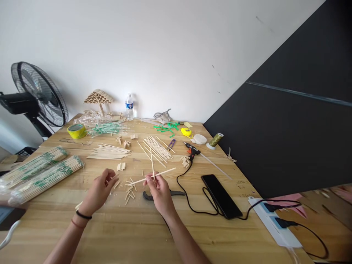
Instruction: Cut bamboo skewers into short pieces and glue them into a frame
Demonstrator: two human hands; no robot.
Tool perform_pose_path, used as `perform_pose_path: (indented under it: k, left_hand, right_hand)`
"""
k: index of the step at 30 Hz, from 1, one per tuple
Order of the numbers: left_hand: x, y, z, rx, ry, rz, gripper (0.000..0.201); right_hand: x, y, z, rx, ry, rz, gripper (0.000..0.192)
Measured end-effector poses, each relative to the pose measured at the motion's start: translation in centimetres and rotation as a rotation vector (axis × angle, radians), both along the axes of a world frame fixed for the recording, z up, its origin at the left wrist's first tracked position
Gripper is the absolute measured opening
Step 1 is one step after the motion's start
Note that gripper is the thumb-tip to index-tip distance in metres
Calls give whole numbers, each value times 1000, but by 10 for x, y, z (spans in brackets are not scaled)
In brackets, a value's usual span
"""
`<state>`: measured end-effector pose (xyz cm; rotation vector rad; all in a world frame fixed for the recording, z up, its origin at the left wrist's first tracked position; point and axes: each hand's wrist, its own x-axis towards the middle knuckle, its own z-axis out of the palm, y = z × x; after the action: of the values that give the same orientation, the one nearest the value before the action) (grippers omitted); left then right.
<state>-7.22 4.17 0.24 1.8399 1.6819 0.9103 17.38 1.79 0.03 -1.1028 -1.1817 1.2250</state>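
My right hand (159,192) is closed around two thin bamboo sticks (152,163) that cross each other, one nearly upright and one slanting sideways. To its left, my left hand (100,189) is pinched closed, with what looks like a short bamboo piece at the fingertips. Between the hands lies a loose heap of short cut pieces (131,190). Under my right hand rests a dark tool with a curved end (148,197), partly hidden. Beyond the hands, long sticks are spread in two piles, a left pile (108,151) and a right pile (158,147).
A glue gun (192,149), a phone (221,196) and a power strip (275,222) with black cables occupy the right side. Wrapped stick bundles (49,178), yellow tape (76,131) and a fan (40,93) are left. A water bottle (129,108) and stick-built tree model (99,98) stand behind.
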Motion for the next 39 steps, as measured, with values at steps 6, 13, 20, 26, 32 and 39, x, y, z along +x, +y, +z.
perform_pose_path:
  k: [6,13,20,26,32,39]
  left_hand:
    - [23,-43,17,-15,-157,-200,28]
    - [32,-78,32,-27,-250,-229,28]
    - [43,-109,32,-27,-224,-207,29]
    - [50,-118,16,-88,-225,-226,36]
    - [72,-114,20,-95,-252,-166,40]
    - [95,-91,21,-92,-262,-133,39]
  right_hand:
    - [-4,-7,14,71,-17,28,39]
    - [5,-33,31,131,-16,35,38]
    - [13,-61,29,154,9,38,37]
    - [25,-70,21,163,34,30,32]
    - [40,-68,17,164,36,64,32]
    - [59,-56,13,151,53,39,28]
